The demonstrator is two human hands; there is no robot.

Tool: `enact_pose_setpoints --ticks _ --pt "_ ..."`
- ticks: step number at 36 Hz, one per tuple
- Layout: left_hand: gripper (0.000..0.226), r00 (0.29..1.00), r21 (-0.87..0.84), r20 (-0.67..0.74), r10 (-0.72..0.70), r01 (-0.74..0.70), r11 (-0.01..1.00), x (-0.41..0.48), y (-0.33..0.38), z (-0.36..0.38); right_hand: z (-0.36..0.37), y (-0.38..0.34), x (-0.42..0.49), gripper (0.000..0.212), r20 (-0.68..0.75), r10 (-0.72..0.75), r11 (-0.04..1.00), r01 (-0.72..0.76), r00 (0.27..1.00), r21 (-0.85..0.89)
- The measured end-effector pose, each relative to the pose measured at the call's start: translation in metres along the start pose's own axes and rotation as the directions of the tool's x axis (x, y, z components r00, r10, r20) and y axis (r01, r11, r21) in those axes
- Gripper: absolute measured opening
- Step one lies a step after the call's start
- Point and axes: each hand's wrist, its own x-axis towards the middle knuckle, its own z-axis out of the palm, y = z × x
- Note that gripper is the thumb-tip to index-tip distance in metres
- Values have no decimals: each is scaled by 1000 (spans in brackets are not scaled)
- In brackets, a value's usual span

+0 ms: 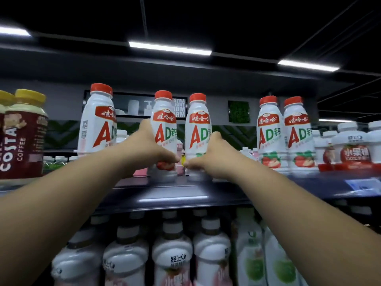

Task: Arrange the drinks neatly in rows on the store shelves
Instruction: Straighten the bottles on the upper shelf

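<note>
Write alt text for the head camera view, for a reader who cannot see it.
The left hand grips one red-capped white AD bottle and the right hand grips the neighbouring bottle, side by side on a dark store shelf. Three matching bottles stand nearby, Costa Coffee bottles at far left, more drinks below.

white bottles (163, 131) with red caps; maroon coffee bottle (23, 139), yellow cap.

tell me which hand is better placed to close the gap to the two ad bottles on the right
Right, probably: the right hand grips the inner-right bottle, nearest that right pair; the left hand holds the inner-left bottle, farther away.
</note>
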Motion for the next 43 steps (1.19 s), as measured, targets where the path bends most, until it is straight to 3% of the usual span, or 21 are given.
enact_pose_setpoints --ticks 5,9,11,14,19,24,27,30,33,35,39,43 --pt "91 999 -44 35 10 -8 999 -3 9 18 -16 9 -16 81 -37 -61 997 58 997 -60" --pt "38 999 -57 10 43 -43 997 -13 29 47 -17 26 -21 73 -124 -80 990 64 989 -128" --pt "45 996 -35 -86 13 -16 999 -17 32 60 -16 36 -20 70 -174 -103 984 76 979 -159" --pt "62 984 183 -172 44 -12 983 -21 28 69 -11 46 -21 81 -252 -140 972 83 958 -222" --pt "58 967 405 -239 85 19 914 -31 28 78 -5 52 -20 100 -295 -171 959 90 940 -270" --pt "60 965 414 -260 28 85 906 -33 38 79 -12 53 -21 107 -260 -167 968 108 951 -227" --pt "58 962 405 -274 12 103 908 -34 42 82 -20 58 -30 101 -237 -244 966 214 940 -145" --pt "57 958 424 -286 25 103 900 -36 40 83 -35 76 -45 70 -317 -372 928 360 873 -98" --pt "58 963 432 -267 20 101 896 -34 41 83 -59 101 -50 56 -511 -523 852 442 682 -281" --pt "58 971 415 -239 15 89 906 -33 43 84 -74 121 -43 55 -592 -548 836 396 590 -379" --pt "62 979 393 -200 24 57 918 -29 49 93 -89 149 -30 78 -621 -414 905 226 666 -361" --pt "60 982 374 -188 28 45 926 -25 53 107 -92 155 -26 99 -592 -183 979 91 785 -183"
